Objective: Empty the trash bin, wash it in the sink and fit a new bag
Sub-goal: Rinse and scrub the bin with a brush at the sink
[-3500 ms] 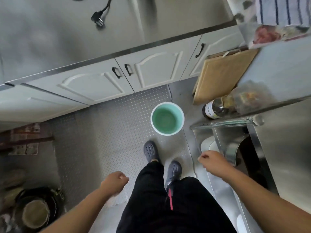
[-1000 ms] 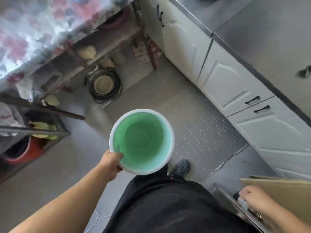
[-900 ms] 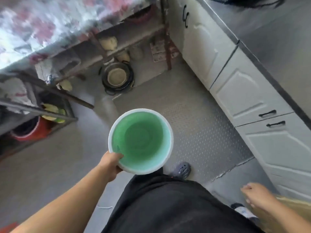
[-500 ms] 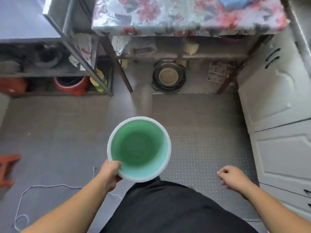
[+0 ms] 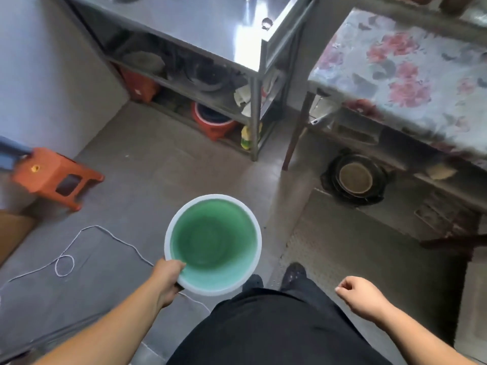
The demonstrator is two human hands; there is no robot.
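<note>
A: What is seen from the head view?

B: A green trash bin [image 5: 213, 245] with a pale rim is held upright above the grey floor [image 5: 147, 164], its open mouth turned up to the camera. Nothing is seen inside it.

A: How is it held?

B: The near-left part of the rim is gripped by the left hand [image 5: 167, 279]; the thumb is hooked over the rim into the bin and the fingers are curled beneath it. The right hand [image 5: 359, 296] is kept well to the right of the bin, its fingers loosely curled, and nothing is held in it.

A: What is placed around the bin?

B: Just below the bin two dark shoes [image 5: 293, 273] are seen, and black trousers [image 5: 266, 330] fill the bottom of the frame. To the left of the bin a thin white cord [image 5: 79, 238] is laid in loops on the floor. Farther left an orange plastic stool [image 5: 56, 176] is set near the wall. Beyond the bin a steel shelf table [image 5: 210, 30] is stood, with a red bucket [image 5: 213, 123] stored under its lower shelf. To the right of the bin a textured metal floor plate [image 5: 350, 248] is laid. Beyond that plate a table covered with a floral cloth [image 5: 400, 75] is seen, and a dark round pan [image 5: 355, 177] is kept on the floor under it.
</note>
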